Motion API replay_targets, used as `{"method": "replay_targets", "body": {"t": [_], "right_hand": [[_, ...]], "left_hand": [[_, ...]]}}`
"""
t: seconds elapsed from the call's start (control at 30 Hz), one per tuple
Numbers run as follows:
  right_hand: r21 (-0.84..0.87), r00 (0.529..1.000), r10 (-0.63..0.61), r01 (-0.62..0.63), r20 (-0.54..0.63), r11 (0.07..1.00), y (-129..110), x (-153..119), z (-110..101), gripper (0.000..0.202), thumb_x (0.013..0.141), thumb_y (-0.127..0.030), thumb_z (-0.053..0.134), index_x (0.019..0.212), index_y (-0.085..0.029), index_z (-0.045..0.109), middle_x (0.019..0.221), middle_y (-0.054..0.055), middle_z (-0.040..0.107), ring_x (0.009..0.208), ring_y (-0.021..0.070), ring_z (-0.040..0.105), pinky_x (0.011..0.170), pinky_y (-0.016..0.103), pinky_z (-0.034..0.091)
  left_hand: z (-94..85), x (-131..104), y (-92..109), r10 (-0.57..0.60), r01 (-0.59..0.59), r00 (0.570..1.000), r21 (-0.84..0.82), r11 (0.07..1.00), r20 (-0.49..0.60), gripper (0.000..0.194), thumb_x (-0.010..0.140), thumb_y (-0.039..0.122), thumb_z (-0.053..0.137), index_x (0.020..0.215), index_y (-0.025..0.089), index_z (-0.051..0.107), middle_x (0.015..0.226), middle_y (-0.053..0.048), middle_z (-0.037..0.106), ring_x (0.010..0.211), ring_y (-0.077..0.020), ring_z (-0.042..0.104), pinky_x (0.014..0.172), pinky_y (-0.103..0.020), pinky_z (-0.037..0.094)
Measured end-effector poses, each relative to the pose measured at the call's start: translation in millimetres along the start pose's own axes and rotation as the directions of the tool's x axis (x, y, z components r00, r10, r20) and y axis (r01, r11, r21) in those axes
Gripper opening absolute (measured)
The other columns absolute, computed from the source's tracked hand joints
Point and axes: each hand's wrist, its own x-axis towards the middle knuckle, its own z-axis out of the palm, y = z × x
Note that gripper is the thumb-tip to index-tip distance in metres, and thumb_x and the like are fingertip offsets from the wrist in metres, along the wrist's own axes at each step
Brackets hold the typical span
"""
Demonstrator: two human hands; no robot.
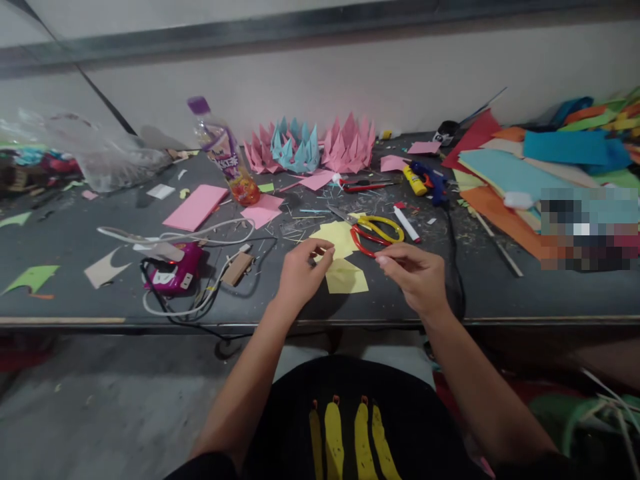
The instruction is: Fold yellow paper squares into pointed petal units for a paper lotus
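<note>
My left hand is over the left edge of the yellow paper pieces, its fingers curled and thumb and forefinger tips close together. Anything held between them is too small to make out. My right hand is closed in a pinch just at the red handle of the scissors; whether it touches that handle I cannot tell. The scissors have one red and one yellow handle and lie with their blades pointing up and left, partly over the yellow paper. A white marker lies beyond my right hand.
Folded pink and blue paper pieces stand by the wall beside a drink bottle. At left are a purple power socket with cables and pink paper. A blue glue gun and coloured sheets lie at right.
</note>
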Motion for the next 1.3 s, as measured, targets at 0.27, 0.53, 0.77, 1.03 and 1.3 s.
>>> {"method": "replay_targets", "body": {"t": [0.27, 0.53, 0.77, 1.03, 1.3], "right_hand": [[0.139, 0.966, 0.205, -0.228, 0.159, 0.964, 12.2, -0.2, 2.3, 0.012, 0.073, -0.023, 0.052, 0.062, -0.02, 0.056, 0.055, -0.003, 0.055, 0.049, 0.0105, 0.051, 0.047, 0.023, 0.043], [0.104, 0.961, 0.182, -0.207, 0.209, 0.973, 10.5, 1.3, 0.5, 0.024, 0.074, -0.029, 0.051, 0.052, -0.019, 0.051, 0.048, -0.004, 0.05, 0.045, 0.0097, 0.045, 0.045, 0.023, 0.038], [0.019, 0.971, 0.179, -0.184, 0.156, 0.983, 9.2, 0.2, 1.4, 0.01, 0.064, -0.029, 0.068, 0.065, -0.019, 0.068, 0.06, 0.0, 0.065, 0.053, 0.0123, 0.054, 0.05, 0.026, 0.044], [0.13, 0.975, 0.207, -0.217, 0.084, 0.968, 15.2, -0.4, 0.9, 0.021, 0.072, -0.035, 0.063, 0.06, -0.018, 0.059, 0.058, -0.001, 0.062, 0.048, 0.0101, 0.051, 0.046, 0.023, 0.042], [0.175, 0.983, 0.153, -0.134, -0.098, 0.975, 22.6, 4.9, 1.9, 0.032, 0.06, -0.026, 0.075, 0.088, -0.022, 0.059, 0.1, 0.002, 0.062, 0.077, 0.0125, 0.06, 0.064, 0.025, 0.048]], "left_hand": [[10.4, -4.3, -13.5, 0.191, -0.23, 0.943, 0.12, 0.966, 0.272, 0.022, 0.085, 0.011, 0.047, 0.101, 0.015, 0.062, 0.109, -0.01, 0.064, 0.104, -0.0202, 0.056, 0.092, -0.037, 0.045], [11.4, -5.7, -10.8, 0.219, -0.28, 0.912, 0.138, 0.95, 0.347, 0.022, 0.083, 0.008, 0.048, 0.098, 0.015, 0.062, 0.103, -0.007, 0.067, 0.097, -0.0205, 0.059, 0.089, -0.038, 0.045], [10.4, -6.9, -10.5, 0.208, -0.276, 0.911, 0.153, 0.949, 0.357, 0.018, 0.085, 0.014, 0.05, 0.099, 0.016, 0.062, 0.098, -0.006, 0.065, 0.093, -0.02, 0.057, 0.086, -0.036, 0.044], [6.7, -7.9, -8.6, 0.135, -0.166, 0.933, 0.067, 0.984, 0.333, 0.018, 0.083, 0.01, 0.052, 0.097, 0.015, 0.062, 0.09, -0.006, 0.063, 0.085, -0.0171, 0.057, 0.078, -0.028, 0.044], [7.4, -10.1, -9.8, 0.1, -0.08, 0.961, -0.086, 0.993, 0.258, 0.018, 0.082, 0.011, 0.055, 0.098, 0.015, 0.062, 0.084, -0.004, 0.061, 0.076, -0.0137, 0.058, 0.07, -0.024, 0.046]]}}
